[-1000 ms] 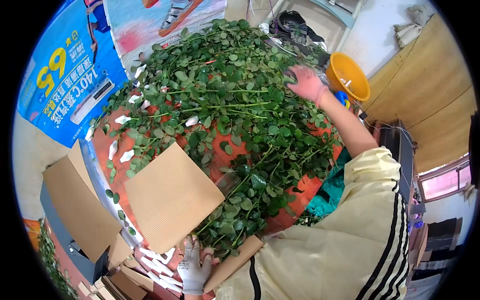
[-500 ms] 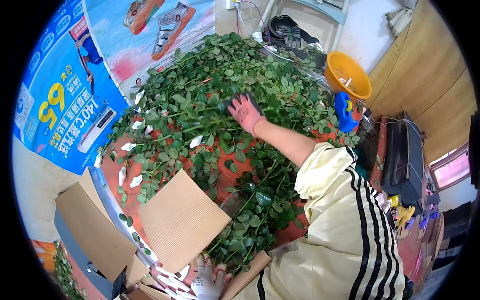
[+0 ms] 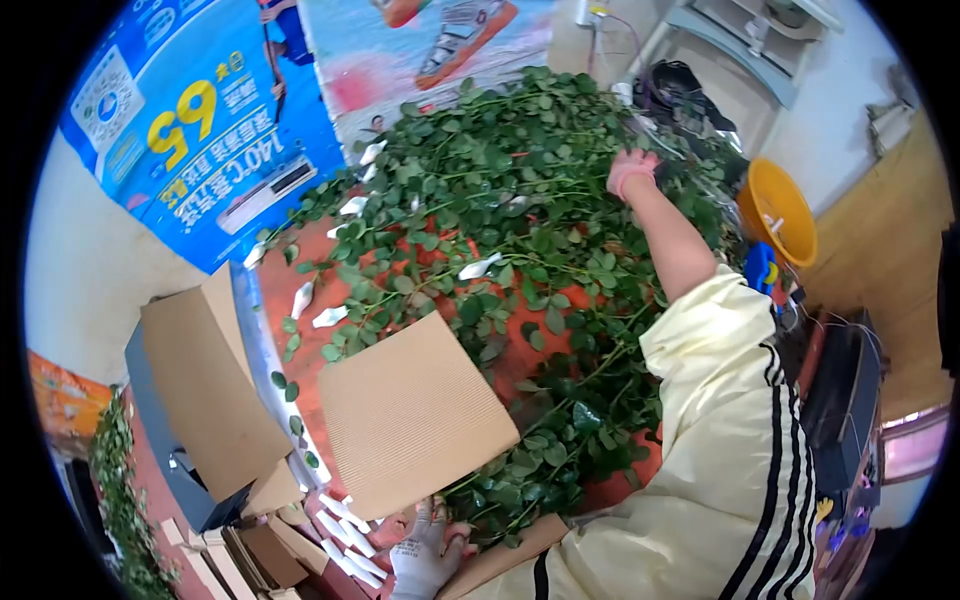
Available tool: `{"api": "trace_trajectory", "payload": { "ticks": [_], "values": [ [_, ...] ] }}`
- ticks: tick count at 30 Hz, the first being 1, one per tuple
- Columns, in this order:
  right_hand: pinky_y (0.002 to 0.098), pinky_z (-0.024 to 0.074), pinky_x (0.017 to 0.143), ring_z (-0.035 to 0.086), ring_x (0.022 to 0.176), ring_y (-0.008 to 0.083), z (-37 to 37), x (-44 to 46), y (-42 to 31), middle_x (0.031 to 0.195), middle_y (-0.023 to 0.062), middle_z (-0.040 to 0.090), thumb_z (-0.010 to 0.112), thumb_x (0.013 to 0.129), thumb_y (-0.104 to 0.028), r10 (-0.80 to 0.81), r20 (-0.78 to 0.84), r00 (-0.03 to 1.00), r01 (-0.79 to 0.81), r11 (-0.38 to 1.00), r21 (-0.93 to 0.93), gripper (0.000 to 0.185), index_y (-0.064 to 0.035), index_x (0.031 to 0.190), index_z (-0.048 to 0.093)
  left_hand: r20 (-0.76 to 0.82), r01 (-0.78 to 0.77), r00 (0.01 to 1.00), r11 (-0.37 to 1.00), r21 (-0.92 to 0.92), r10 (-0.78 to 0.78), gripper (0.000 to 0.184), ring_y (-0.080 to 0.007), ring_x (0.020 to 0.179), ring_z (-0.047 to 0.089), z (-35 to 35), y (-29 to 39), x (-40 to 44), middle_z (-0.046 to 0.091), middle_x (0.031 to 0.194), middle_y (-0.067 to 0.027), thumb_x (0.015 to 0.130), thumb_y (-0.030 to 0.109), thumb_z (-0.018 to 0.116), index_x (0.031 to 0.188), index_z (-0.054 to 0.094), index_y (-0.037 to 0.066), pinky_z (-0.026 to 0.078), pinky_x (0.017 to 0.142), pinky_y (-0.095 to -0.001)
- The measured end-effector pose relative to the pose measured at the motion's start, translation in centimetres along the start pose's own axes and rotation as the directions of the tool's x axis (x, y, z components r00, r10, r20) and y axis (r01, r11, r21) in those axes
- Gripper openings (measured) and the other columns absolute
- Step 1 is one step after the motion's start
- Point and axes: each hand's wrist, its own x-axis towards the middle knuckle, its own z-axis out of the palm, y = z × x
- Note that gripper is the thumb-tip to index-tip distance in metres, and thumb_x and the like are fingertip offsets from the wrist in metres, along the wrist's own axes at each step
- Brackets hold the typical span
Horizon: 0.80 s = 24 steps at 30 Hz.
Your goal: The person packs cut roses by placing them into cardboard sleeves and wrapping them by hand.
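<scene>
A large heap of leafy green stems, which look like rose stems (image 3: 540,190), covers the red tabletop (image 3: 285,250). My right hand (image 3: 633,172), in a pink glove, reaches into the far right side of the heap; leaves partly hide its fingers. In a pale grey glove, my left hand (image 3: 425,560) rests at the near edge with fingers stretched out, close to the lower edge of a square of corrugated cardboard (image 3: 415,420). Beside it lie several white sticks (image 3: 345,535). White pointed sleeves or buds (image 3: 480,267) show at the stem ends on the left.
An open cardboard box (image 3: 215,385) stands at left, with cardboard pieces (image 3: 270,555) below it. Right of the heap are a yellow basin (image 3: 780,215) and a blue tape dispenser (image 3: 760,268). A printed poster (image 3: 200,130) hangs behind.
My right hand has moved farther out and right across the leaves. The view has shifted, so the scene sits more to the right. My left hand stays by the cardboard's near edge.
</scene>
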Motion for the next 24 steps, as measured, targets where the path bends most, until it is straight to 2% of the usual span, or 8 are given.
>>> {"api": "trace_trajectory", "payload": {
  "ticks": [3, 6, 9, 14, 17, 20, 21, 24],
  "values": [
    [0.0447, 0.0367, 0.097, 0.046, 0.117, 0.0316, -3.6, -1.2, -6.0, 0.121, 0.0152, 0.053, 0.051, 0.076, -0.015, -0.330, -0.374, 0.867, 0.423, 0.883, 0.202, 0.034, -0.0049, 0.109, 0.055, 0.101, 0.071, 0.992, 0.997, -0.010, -0.070, 0.066, -0.0327, 0.105, 0.058, -0.6, 0.3, -0.1, 0.032, 0.141, -0.0226, 0.078, 0.034, 0.058, 0.133, 0.041, 0.002, 0.050, 0.081, -0.0384],
    [0.0374, 0.0468, 0.087, 0.059, 0.101, 0.0282, -6.9, -3.9, -15.3, 0.103, 0.0131, 0.063, 0.052, 0.075, -0.018, -0.610, -0.620, 0.494, 0.828, 0.547, 0.121, 0.028, -0.0076, 0.100, 0.059, 0.152, 0.124, 0.981, 0.992, -0.033, -0.118, 0.065, -0.0336, 0.108, 0.056, -0.7, 0.3, 0.1, 0.029, 0.143, -0.0222, 0.080, 0.034, 0.058, 0.133, 0.041, 0.001, 0.050, 0.082, -0.0378],
    [0.0370, 0.0437, 0.091, 0.057, 0.107, 0.0272, -9.4, -7.3, -24.8, 0.110, 0.0146, 0.060, 0.050, 0.079, -0.021, -0.714, -0.409, 0.568, 0.821, 0.528, 0.217, 0.035, -0.0060, 0.111, 0.054, 0.078, -0.018, 0.997, 0.999, -0.036, 0.021, 0.063, -0.0335, 0.112, 0.054, -0.5, -0.1, 0.0, 0.030, 0.142, -0.0243, 0.082, 0.034, 0.057, 0.132, 0.042, 0.000, 0.049, 0.083, -0.0367],
    [0.0355, 0.0455, 0.087, 0.057, 0.106, 0.0246, -3.5, -4.6, -34.6, 0.110, 0.0126, 0.060, 0.049, 0.082, -0.022, -0.732, -0.231, 0.641, 0.761, 0.646, 0.066, 0.043, -0.0052, 0.121, 0.045, 0.197, 0.131, 0.976, 0.977, -0.166, -0.098, 0.062, -0.0340, 0.118, 0.049, -0.8, 0.0, 0.1, 0.031, 0.141, -0.0242, 0.081, 0.033, 0.057, 0.129, 0.043, -0.003, 0.048, 0.085, -0.0371],
    [0.0333, 0.0478, 0.074, 0.062, 0.093, 0.0220, -0.6, -4.0, -35.4, 0.091, 0.0080, 0.062, 0.045, 0.084, -0.017, -0.728, -0.356, 0.585, 0.764, 0.643, -0.060, 0.017, -0.0100, 0.097, 0.052, 0.290, 0.280, 0.941, 0.878, -0.388, -0.172, 0.055, -0.0430, 0.121, 0.040, -0.1, -0.3, -0.4, 0.036, 0.138, -0.0235, 0.082, 0.028, 0.058, 0.128, 0.045, 0.001, 0.035, 0.101, -0.0433],
    [0.0321, 0.0487, 0.068, 0.063, 0.086, 0.0206, -7.3, -8.8, -26.7, 0.085, 0.0073, 0.063, 0.043, 0.085, -0.015, -0.688, -0.446, 0.572, 0.768, 0.641, -0.003, 0.012, -0.0116, 0.087, 0.055, 0.212, 0.197, 0.968, 0.927, -0.318, -0.133, 0.056, -0.0427, 0.122, 0.039, 0.6, -0.7, -0.7, 0.035, 0.140, -0.0211, 0.082, 0.028, 0.059, 0.130, 0.044, 0.003, 0.032, 0.102, -0.0447],
    [0.0318, 0.0490, 0.067, 0.064, 0.083, 0.0203, -7.9, -9.2, -25.3, 0.085, 0.0081, 0.063, 0.043, 0.085, -0.015, -0.672, -0.524, 0.523, 0.750, 0.655, -0.091, 0.013, -0.0125, 0.087, 0.055, -0.031, -0.057, 0.998, 0.997, -0.051, 0.055, 0.062, -0.0335, 0.121, 0.046, 0.6, -0.9, 0.0, 0.030, 0.142, -0.0229, 0.081, 0.033, 0.057, 0.129, 0.043, -0.003, 0.048, 0.087, -0.0371],
    [0.0380, 0.0506, 0.071, 0.064, 0.085, 0.0273, -11.8, -9.8, -17.3, 0.092, 0.0115, 0.063, 0.041, 0.085, -0.014, -0.593, -0.624, 0.509, 0.725, 0.686, -0.060, 0.018, -0.0108, 0.094, 0.056, 0.088, 0.008, 0.996, 0.995, -0.095, 0.000, 0.064, -0.0333, 0.122, 0.045, -0.4, -0.2, 0.3, 0.029, 0.143, -0.0225, 0.080, 0.034, 0.057, 0.131, 0.042, -0.001, 0.047, 0.089, -0.0375]
  ]
}}
